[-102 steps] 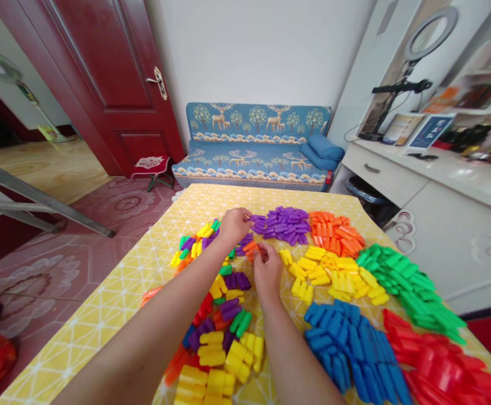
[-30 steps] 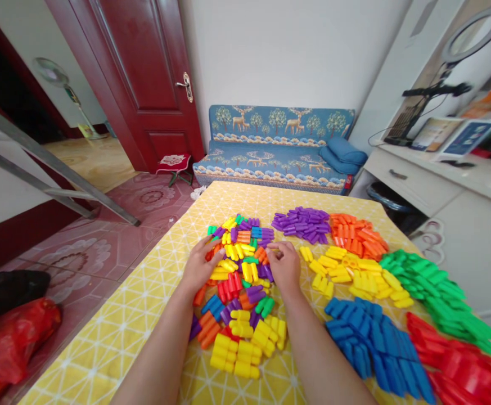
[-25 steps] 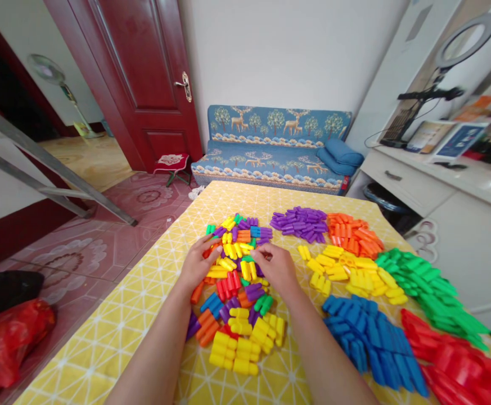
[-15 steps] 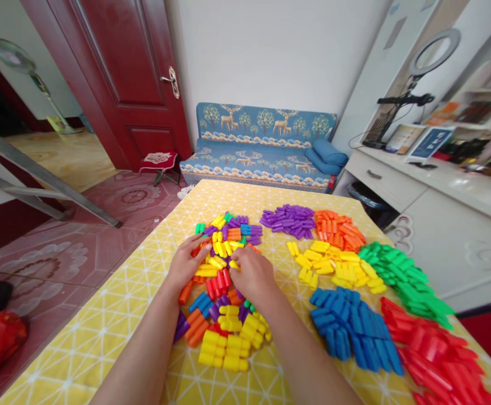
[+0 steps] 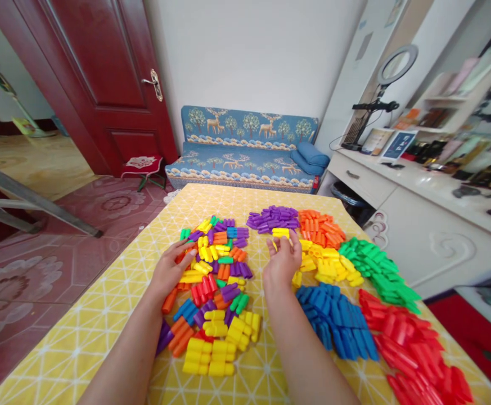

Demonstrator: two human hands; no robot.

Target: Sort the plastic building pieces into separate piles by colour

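Observation:
My left hand (image 5: pixel 169 270) lies with fingers spread along the left edge of a mixed heap of plastic building pieces (image 5: pixel 203 289), in yellow, purple, orange, blue, red and green. No piece is seen in its grasp. My right hand (image 5: pixel 285 261) is turned partly palm-up beside the yellow pile (image 5: pixel 325 261). At its fingertips is a yellow plastic piece (image 5: pixel 280 232) made of joined tubes, seemingly pinched there. Just beyond it lies the purple pile (image 5: pixel 270 219). Nearest the front of the heap are several yellow blocks (image 5: pixel 209 357) of joined tubes.
Single-colour piles curve round the right side: orange (image 5: pixel 321 228), green (image 5: pixel 378 273), blue (image 5: pixel 338 320) and red (image 5: pixel 418 349). All rest on a yellow patterned tablecloth (image 5: pixel 102 332). A blue sofa (image 5: pixel 245 149) stands beyond the table, a white dresser (image 5: pixel 380 185) to the right.
My right hand has left the mixed heap and moved right to the yellow pile, with a yellow piece at its fingertips. My left hand stays by the heap. The view has turned slightly right.

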